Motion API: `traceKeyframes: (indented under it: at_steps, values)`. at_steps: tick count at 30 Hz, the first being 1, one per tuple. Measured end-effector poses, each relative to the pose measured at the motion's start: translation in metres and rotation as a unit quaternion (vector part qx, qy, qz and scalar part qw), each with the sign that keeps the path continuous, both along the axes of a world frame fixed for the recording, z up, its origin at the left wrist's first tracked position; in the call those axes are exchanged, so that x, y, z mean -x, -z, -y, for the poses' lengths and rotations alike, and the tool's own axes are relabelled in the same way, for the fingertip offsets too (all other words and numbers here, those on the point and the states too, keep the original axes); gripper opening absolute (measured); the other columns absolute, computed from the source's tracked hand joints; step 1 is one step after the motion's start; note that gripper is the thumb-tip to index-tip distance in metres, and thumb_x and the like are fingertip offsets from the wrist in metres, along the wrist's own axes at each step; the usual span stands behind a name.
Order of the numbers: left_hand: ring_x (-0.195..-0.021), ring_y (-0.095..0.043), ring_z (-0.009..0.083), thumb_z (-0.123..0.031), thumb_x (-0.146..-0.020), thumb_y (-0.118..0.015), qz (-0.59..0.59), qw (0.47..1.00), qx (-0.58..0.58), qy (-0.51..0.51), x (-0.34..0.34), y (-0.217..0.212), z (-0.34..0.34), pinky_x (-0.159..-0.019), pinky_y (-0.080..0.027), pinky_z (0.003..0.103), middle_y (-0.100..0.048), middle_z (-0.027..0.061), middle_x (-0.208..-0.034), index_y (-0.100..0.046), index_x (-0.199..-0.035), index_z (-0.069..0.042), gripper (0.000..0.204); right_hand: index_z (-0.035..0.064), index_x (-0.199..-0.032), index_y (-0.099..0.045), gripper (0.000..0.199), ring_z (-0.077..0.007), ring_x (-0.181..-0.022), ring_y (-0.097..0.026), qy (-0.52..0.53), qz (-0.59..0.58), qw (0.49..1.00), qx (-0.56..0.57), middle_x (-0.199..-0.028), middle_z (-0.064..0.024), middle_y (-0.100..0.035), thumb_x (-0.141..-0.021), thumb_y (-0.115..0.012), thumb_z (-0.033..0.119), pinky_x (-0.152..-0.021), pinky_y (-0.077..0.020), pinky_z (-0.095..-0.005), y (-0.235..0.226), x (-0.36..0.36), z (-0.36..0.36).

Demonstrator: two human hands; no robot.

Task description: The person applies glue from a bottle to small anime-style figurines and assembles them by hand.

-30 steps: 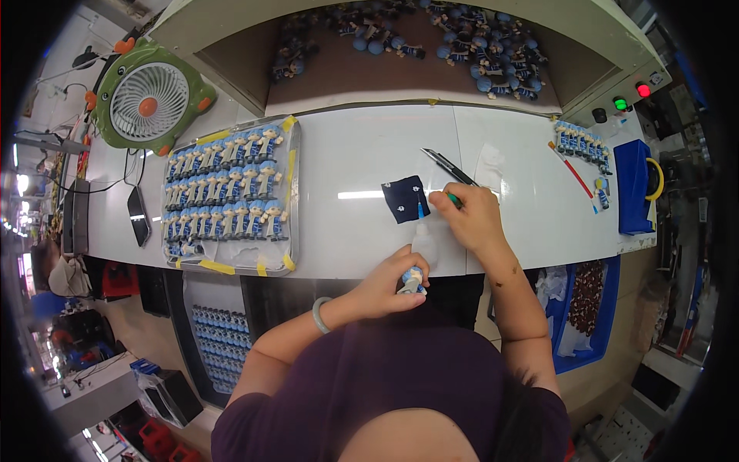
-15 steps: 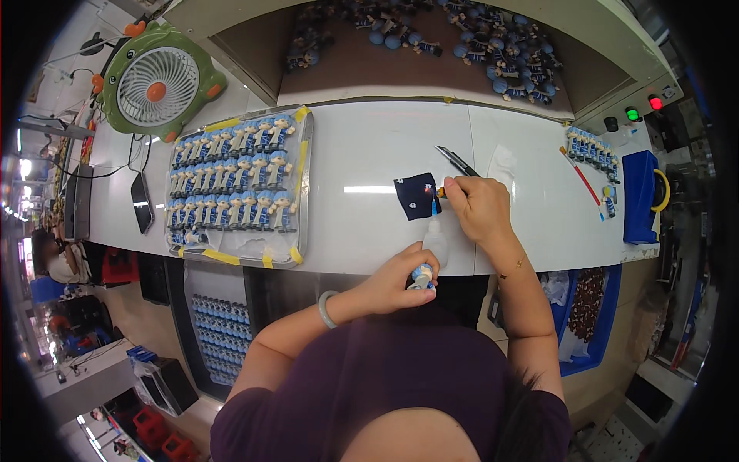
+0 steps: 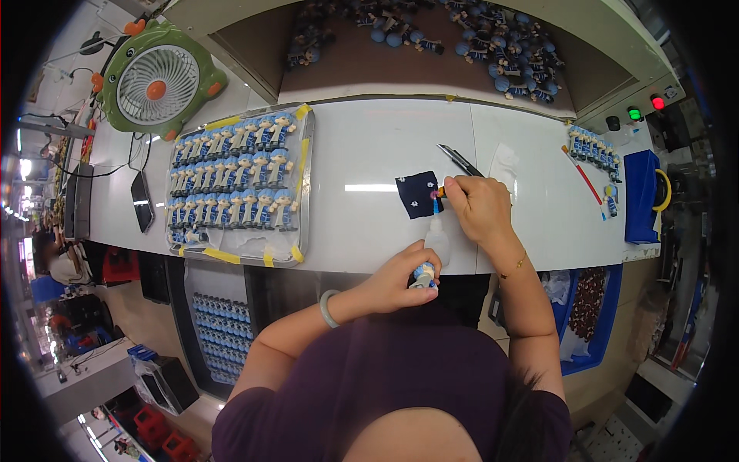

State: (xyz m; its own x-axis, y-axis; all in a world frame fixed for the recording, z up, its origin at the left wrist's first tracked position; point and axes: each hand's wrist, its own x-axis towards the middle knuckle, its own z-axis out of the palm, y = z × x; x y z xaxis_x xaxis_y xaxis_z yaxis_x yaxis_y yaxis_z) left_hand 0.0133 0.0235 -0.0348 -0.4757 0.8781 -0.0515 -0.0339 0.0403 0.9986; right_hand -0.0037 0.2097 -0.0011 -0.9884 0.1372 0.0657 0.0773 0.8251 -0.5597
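My left hand (image 3: 408, 279), with a bracelet at its wrist, is closed around a small figurine (image 3: 423, 274) with light blue hair, just off the near edge of the table. My right hand (image 3: 483, 206) pinches a thin brush-like tool (image 3: 439, 202) with a blue tip and an orange-yellow part by the fingers; the rest is hidden by the hand. Its tip is at the right edge of a dark blue patterned cloth (image 3: 416, 196). A white squeeze bottle (image 3: 437, 240) stands between my hands. A black craft knife (image 3: 459, 160) lies beyond the right fingers, partly behind them.
A tray (image 3: 306, 185) edged with yellow tape holds rows of blue-haired figurines at left. A green fan (image 3: 158, 85) and a phone (image 3: 142, 202) are beyond it. Right: a red brush (image 3: 583, 179), more figurines (image 3: 594, 146), a blue tape dispenser (image 3: 640, 196). Below: a blue bin (image 3: 608, 323).
Both hands keep nearly the same places. The brush-like tool has shifted slightly at the cloth's right edge, and a red spot seen there before is now mostly covered.
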Motion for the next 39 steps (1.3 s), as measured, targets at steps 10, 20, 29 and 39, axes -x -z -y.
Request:
traceKeyframes:
  at_steps: [10,20,29,39]
  values:
    - [-0.082,-0.047,0.0195,-0.025,-0.065,-0.054,0.006,1.000,0.016,0.004,0.003,-0.004,0.000,-0.078,-0.035,0.030,-0.055,0.0063,-0.082,-0.048,-0.087,-0.007,0.029,0.0120,-0.066,-0.066,0.035,-0.0274,-0.051,-0.053,0.002,-0.017,1.000,0.002,-0.053,-0.0096,-0.056,-0.083,-0.044,0.033,-0.048,-0.0406,-0.0354,0.000,0.003,0.000]
    - [-0.078,-0.046,0.0183,-0.020,-0.072,-0.059,-0.016,1.000,-0.023,0.006,0.002,-0.003,0.001,-0.073,-0.038,0.028,-0.043,0.0070,-0.084,-0.047,-0.086,-0.007,0.023,0.0070,-0.078,-0.062,0.032,-0.0311,-0.062,-0.055,0.094,-0.048,0.992,0.065,-0.066,-0.0142,-0.057,-0.084,-0.045,0.033,-0.056,-0.0419,-0.0374,-0.003,-0.007,-0.028]
    - [-0.080,-0.048,0.0179,-0.019,-0.073,-0.058,0.021,0.999,-0.031,0.011,0.007,-0.004,0.001,-0.075,-0.038,0.028,-0.042,0.0073,-0.089,-0.047,-0.088,-0.007,0.022,0.0041,-0.093,-0.058,0.018,-0.0262,-0.088,-0.051,0.227,-0.175,0.928,-0.239,-0.088,-0.0117,-0.056,-0.080,-0.052,0.016,-0.078,-0.0391,-0.0334,0.027,-0.048,-0.101]
    - [-0.083,-0.046,0.0223,-0.024,-0.068,-0.063,-0.014,1.000,-0.017,0.021,0.003,-0.003,0.000,-0.076,-0.037,0.031,-0.043,0.0082,-0.089,-0.049,-0.086,-0.008,0.028,-0.0012,-0.101,-0.055,0.030,-0.0152,-0.071,-0.055,0.009,0.047,0.951,0.306,-0.086,-0.0105,-0.058,-0.073,-0.061,0.010,-0.057,-0.0436,-0.0228,0.017,-0.070,0.019]
